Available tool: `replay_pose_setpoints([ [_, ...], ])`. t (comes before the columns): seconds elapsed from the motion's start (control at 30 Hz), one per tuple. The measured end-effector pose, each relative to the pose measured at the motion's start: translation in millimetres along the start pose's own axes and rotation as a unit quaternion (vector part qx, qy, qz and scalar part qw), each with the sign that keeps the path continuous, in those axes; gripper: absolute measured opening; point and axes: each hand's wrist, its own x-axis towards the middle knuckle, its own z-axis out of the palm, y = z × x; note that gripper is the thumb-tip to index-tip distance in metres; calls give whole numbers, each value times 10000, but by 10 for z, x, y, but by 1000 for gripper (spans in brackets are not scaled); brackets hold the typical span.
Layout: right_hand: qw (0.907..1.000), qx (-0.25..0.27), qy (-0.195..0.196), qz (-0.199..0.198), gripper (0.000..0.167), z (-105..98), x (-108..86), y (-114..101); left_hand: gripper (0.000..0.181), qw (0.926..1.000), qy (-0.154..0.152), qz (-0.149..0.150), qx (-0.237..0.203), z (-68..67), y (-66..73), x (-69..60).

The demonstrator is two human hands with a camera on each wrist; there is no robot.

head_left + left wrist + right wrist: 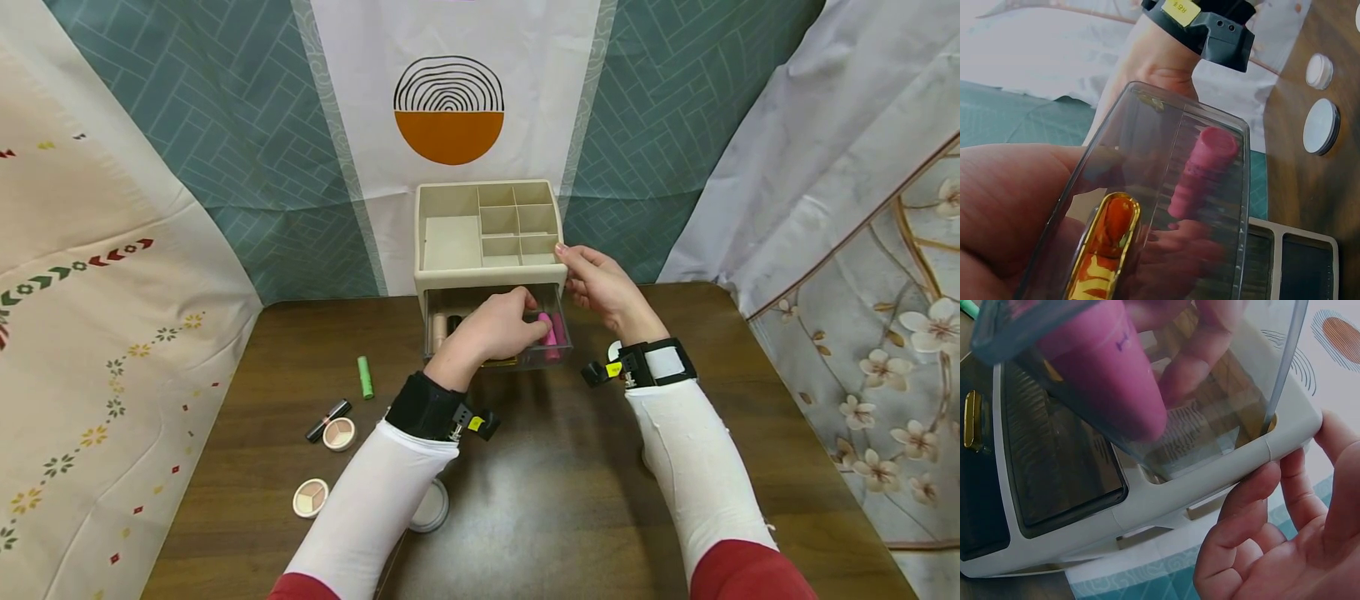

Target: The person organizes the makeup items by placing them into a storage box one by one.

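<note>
Sleeves (pixel 375 500) nearest; drawer (pixel 531 359) part-filled, L hand (pixel 498 327) at pink tube (pixel 551 340), grip unclear; R hand (pixel 606 290) pinches organizer (pixel 487 277); compacts (pixel 339 434) prob. remain.

The organizer (pixel 491 277) is formed of smooth plastic, the drawer (pixel 531 359) of glossy clear plastic, the table (pixel 555 492) of glossy wood.

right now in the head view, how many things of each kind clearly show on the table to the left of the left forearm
Green tube: 1
Dark tube: 1
Round compacts: 2
Total: 4
</note>
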Motion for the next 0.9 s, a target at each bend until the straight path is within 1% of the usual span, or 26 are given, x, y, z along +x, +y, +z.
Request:
replay_pose_setpoints([
  [0.23, 10000, 14, 13, 6, 39, 23, 0, -2, 43, 9999, 107, 43, -12, -5, -11, -15],
  [0.4, 10000, -30, -2, -4, 38, 22, 1, 7, 39, 9996, 234, 178, 21, -23, -17, -42],
  [0.67, 9999, -85, -21, -51, 38, 15, 4, 10, 28, 9978, 562, 313, -167, -39, -65, -135],
  [0.77, 10000, -60, -11, -69, 36, 16, -6, 12, 27, 9969, 677, 363, -186, -66, -65, -181],
  [0.9, 9999, -66, 1, -77, 36, 15, -14, 9, 26, 9957, 782, 462, -170, -101, -81, -210],
])
